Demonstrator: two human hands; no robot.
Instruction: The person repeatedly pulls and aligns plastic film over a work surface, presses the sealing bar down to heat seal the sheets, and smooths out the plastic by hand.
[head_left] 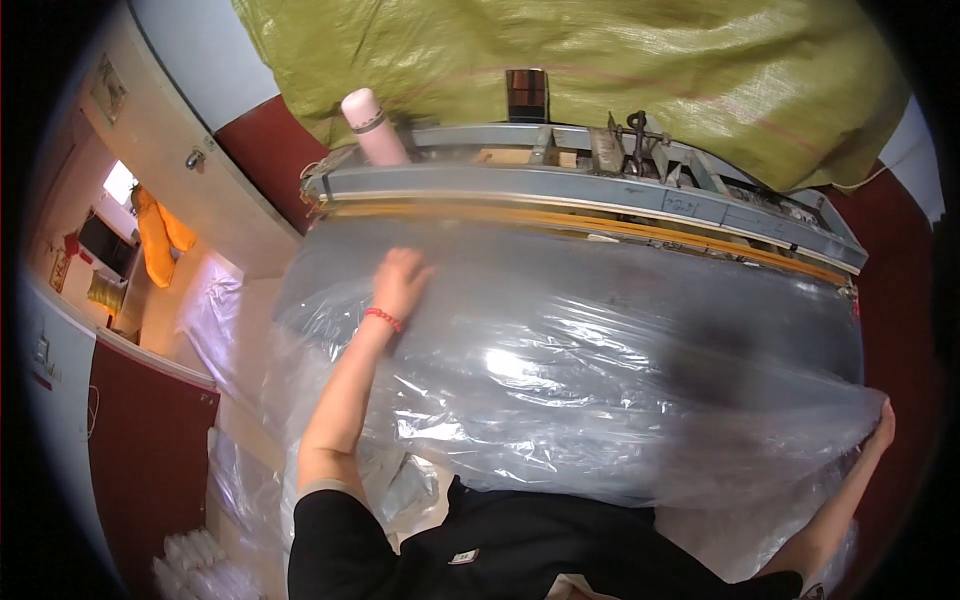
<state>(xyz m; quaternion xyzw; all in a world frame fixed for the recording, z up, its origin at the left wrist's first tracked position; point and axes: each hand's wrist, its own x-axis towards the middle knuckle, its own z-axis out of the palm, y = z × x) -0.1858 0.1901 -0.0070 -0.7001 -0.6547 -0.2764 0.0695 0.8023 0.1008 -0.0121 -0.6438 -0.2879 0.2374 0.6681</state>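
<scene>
A wide sheet of clear plastic film [560, 400] lies over a long grey table in front of me and hangs down toward my body. My left hand [402, 283], with a red beaded bracelet [383, 319] at its wrist, lies over the film's far left part. Its fingers look stretched out and slightly blurred, with nothing in them. At the far right, my right hand [882, 425] is closed on the film's edge and pulls a corner of it out sideways. Wrinkles and bright reflections run across the film between both hands.
Along the table's back runs a grey metal frame [600, 190] with an orange strip [640, 226] before it. A pink bottle [375, 128] stands behind its left end. A green woven tarp [600, 60] hangs at the back. Left is an open door [190, 150]; more plastic film lies on the floor.
</scene>
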